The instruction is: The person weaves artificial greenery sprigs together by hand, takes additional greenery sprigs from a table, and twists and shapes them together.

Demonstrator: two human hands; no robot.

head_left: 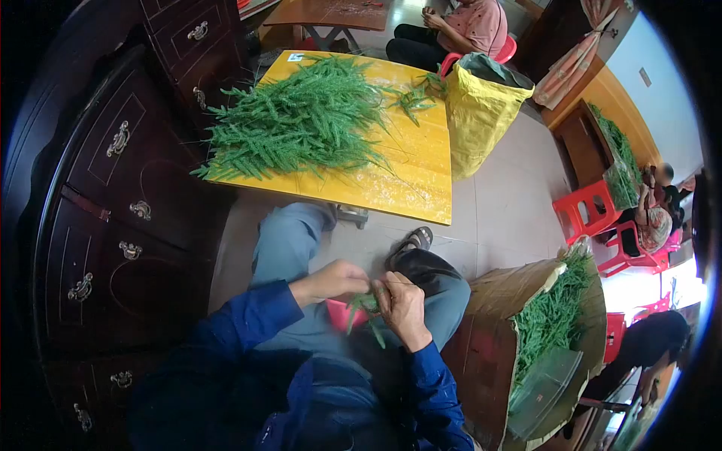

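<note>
Above my lap, my right hand (404, 307) has its fingers closed round a small green sprig (366, 303), whose leaves hang down between my hands. My left hand (336, 281) is closed in a pinch beside it, close to the fingertips of the right; what it pinches is too small to make out. Something pink (344, 316) shows between my legs, under the sprig. Beyond my knees, a large heap of green feathery sprigs (301, 120) lies on a yellow table (406, 192), with a few separate pieces (414, 100) near its right edge.
A cardboard box (485, 361) full of green sprigs stands at my right. A yellow sack (477, 120) is beside the table's far right corner. Dark drawers (113, 210) line the left. One person (477, 26) sits beyond the table; others are at the right near red stools (587, 209).
</note>
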